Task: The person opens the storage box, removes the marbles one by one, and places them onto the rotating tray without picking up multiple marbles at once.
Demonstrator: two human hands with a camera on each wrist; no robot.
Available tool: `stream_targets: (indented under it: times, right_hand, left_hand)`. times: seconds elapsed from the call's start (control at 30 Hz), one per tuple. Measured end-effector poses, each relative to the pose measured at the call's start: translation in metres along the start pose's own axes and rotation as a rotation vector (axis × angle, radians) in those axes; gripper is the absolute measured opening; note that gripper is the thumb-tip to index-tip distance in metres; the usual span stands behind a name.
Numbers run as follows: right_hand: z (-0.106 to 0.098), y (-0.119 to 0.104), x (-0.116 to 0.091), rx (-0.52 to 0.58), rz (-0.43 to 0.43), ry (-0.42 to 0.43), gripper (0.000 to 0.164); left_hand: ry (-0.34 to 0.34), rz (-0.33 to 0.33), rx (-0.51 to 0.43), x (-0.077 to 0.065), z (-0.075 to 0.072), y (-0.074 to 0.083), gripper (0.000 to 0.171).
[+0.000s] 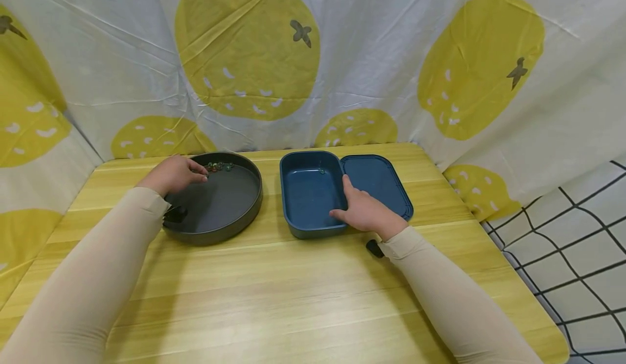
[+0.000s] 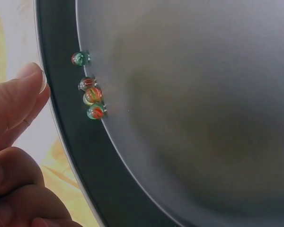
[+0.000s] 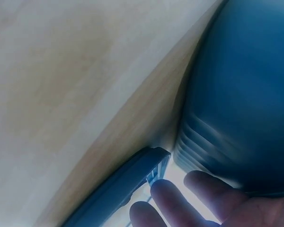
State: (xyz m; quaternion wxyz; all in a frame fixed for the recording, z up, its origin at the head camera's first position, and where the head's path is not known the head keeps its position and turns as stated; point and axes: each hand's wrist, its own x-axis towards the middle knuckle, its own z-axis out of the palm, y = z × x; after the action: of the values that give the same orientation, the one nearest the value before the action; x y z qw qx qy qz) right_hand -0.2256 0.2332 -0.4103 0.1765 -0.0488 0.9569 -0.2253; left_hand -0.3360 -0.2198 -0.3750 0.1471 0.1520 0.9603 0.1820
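My left hand (image 1: 175, 175) reaches over the left rim of a round dark grey pan (image 1: 222, 201). Its thumb and index tips come together near several glass marbles (image 2: 93, 96) lined up along the pan wall. I cannot tell whether a marble is between those fingertips. My right hand (image 1: 364, 210) rests at the right rim of a blue rectangular box (image 1: 313, 201), index finger extended along the rim and thumb reaching over the inside. Its other fingers (image 3: 173, 203) lie outside the box wall, loosely spread. One small clear marble (image 1: 321, 171) sits inside the box.
A blue lid (image 1: 376, 182) lies right of the box, partly behind the right hand. Pan, box and lid stand towards the back of a wooden table (image 1: 254, 293). A white curtain (image 1: 367, 43) with yellow fruit prints hangs behind, and a white cloth with black grid lines (image 1: 572, 244) hangs at right.
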Motion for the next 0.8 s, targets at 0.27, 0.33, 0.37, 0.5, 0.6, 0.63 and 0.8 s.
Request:
stream_targets:
  times: [0.27,0.33,0.37,0.5,0.6,0.63,0.8]
  right_hand:
    - [0.0,0.0006,-0.0003,-0.006,0.004,0.0,0.11]
    - [0.0001,0.0007,-0.0001,-0.005,0.004,0.0,0.11]
    - [0.0,0.0005,-0.0001,-0.002,0.004,0.001,0.11]
    - [-0.0002,0.0004,0.0003,0.004,0.001,0.002,0.111]
    - [0.0002,0.0009,0.0008,0.002,-0.003,0.003,0.111]
    - [0.0003,0.0011,0.0009,0.003,-0.004,0.004,0.111]
    - [0.0007,0.002,0.0014,0.009,-0.013,0.007,0.111]
  left_hand:
    - [-0.006,-0.005,0.005,-0.0011,-0.0005,0.0016,0.035]
    - [-0.006,-0.006,0.008,-0.0019,-0.0004,0.0022,0.035]
    - [-0.007,-0.007,0.009,-0.0022,-0.0004,0.0023,0.035]
    - [-0.014,-0.013,0.011,-0.0032,0.0,0.0028,0.035]
    - [-0.015,-0.015,0.013,-0.0032,0.0002,0.0018,0.034]
    - [-0.015,-0.014,0.014,-0.0031,0.0002,0.0015,0.034]
    - [-0.017,-0.018,0.01,-0.0025,0.0006,0.0003,0.036]
